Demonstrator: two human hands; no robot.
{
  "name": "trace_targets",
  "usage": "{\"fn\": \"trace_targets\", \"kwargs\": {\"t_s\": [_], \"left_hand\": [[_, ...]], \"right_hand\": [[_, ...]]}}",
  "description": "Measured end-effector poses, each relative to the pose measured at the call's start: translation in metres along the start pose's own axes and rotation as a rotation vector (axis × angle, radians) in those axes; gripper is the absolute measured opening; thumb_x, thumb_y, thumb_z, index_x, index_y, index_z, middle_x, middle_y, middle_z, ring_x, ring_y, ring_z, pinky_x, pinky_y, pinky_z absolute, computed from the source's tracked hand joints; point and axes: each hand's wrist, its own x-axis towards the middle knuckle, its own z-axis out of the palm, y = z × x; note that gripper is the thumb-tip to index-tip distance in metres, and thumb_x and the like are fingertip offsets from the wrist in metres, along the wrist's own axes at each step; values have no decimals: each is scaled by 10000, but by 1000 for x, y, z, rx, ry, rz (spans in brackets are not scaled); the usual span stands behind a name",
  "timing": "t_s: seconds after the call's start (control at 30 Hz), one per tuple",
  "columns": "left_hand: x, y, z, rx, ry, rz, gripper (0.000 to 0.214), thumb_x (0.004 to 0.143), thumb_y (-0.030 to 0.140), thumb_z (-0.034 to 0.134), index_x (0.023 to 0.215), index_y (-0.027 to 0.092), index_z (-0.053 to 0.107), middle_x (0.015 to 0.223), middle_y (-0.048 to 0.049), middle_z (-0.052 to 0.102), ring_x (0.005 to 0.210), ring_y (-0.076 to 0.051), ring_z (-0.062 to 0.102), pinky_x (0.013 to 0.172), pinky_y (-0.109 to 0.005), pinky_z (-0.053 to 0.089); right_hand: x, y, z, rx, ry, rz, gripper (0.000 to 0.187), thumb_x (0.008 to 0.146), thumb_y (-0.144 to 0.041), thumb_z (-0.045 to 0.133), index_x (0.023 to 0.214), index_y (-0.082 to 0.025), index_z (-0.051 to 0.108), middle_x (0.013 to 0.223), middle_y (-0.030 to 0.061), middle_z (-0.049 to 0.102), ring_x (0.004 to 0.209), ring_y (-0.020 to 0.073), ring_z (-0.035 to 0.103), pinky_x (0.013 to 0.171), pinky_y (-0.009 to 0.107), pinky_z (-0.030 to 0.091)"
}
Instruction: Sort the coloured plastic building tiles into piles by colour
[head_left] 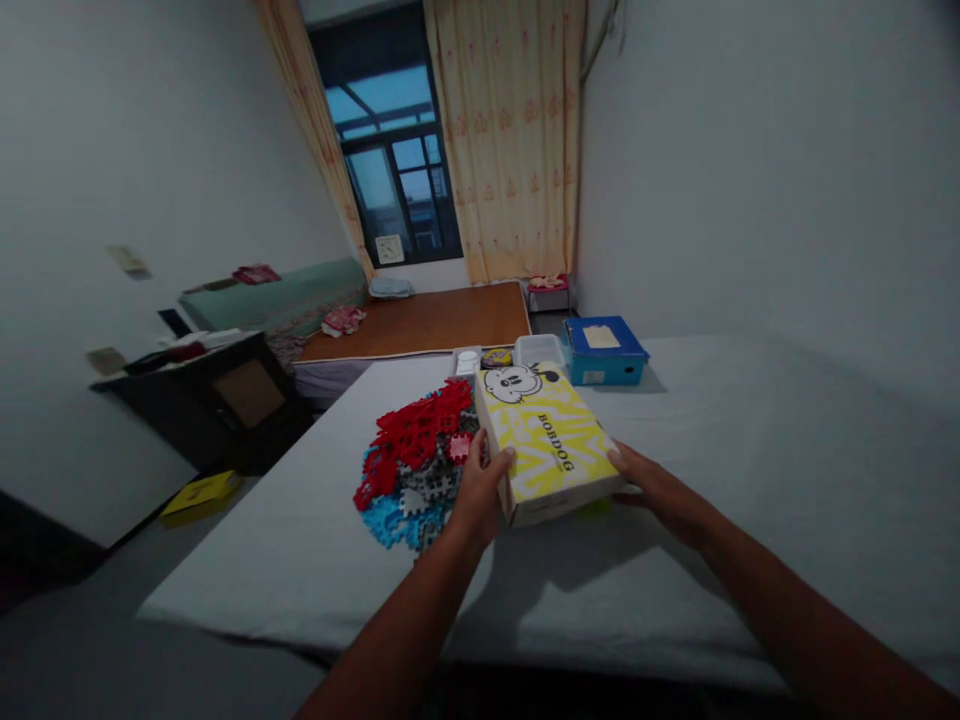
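A yellow and white shoebox (551, 435) with a cartoon dog and the word BOBDOG on its lid is held between my hands, tilted over the table. My left hand (482, 485) grips its near left corner, thumb on the lid. On the opposite side, my right hand (649, 480) clasps the right edge, its thumb on top and fingers underneath. Just left of the box lies a heap of interlocking plastic pieces (412, 460), red on top with grey and blue ones below. Something yellow-green (595, 508) shows under the box, mostly hidden.
Behind the box stand a blue box (606, 350) with a paper label and a clear plastic tray (540, 350). A white cloth (765, 440) covers the table. A yellow box (201, 497) lies on the floor at left, near a dark cabinet (210, 400).
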Motion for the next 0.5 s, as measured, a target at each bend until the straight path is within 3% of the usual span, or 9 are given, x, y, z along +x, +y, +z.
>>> {"fn": "trace_targets", "kwargs": {"t_s": [0.13, 0.27, 0.4, 0.5], "left_hand": [[-1, 5, 20, 6, -35, 5, 913, 641, 372, 829, 1446, 304, 404, 1279, -112, 651, 1098, -318, 661, 903, -451, 557], [8, 4, 34, 136, -74, 26, 781, 697, 461, 799, 1396, 303, 490, 1424, -129, 536, 1292, -327, 526, 1011, -452, 480], [23, -4, 30, 365, -77, 183, 533, 712, 425, 793, 1209, 283, 664, 1525, -108, 410, 1427, -312, 351, 1104, -427, 372], [33, -9, 25, 450, -124, 224, 393, 719, 364, 774, 1098, 275, 719, 1504, -110, 430, 1424, -314, 350, 1067, -425, 405]], "right_hand": [[-5, -14, 1, 180, -22, 3, 656, 868, -594, 571, 1470, -472, 341, 1475, 0, 503, 1266, 302, 539, 865, 487, 574], [3, -27, -23, 323, 99, -82, 603, 845, -509, 630, 1413, -430, 442, 1380, 22, 592, 1132, 282, 624, 779, 435, 606], [27, -61, -92, 411, 359, -204, 469, 804, -439, 688, 1255, -340, 600, 1301, 43, 643, 1020, 250, 648, 730, 411, 600], [54, -87, -156, 479, 541, -319, 415, 812, -367, 685, 1216, -315, 602, 1330, 39, 618, 978, 197, 638, 776, 419, 556]]}}
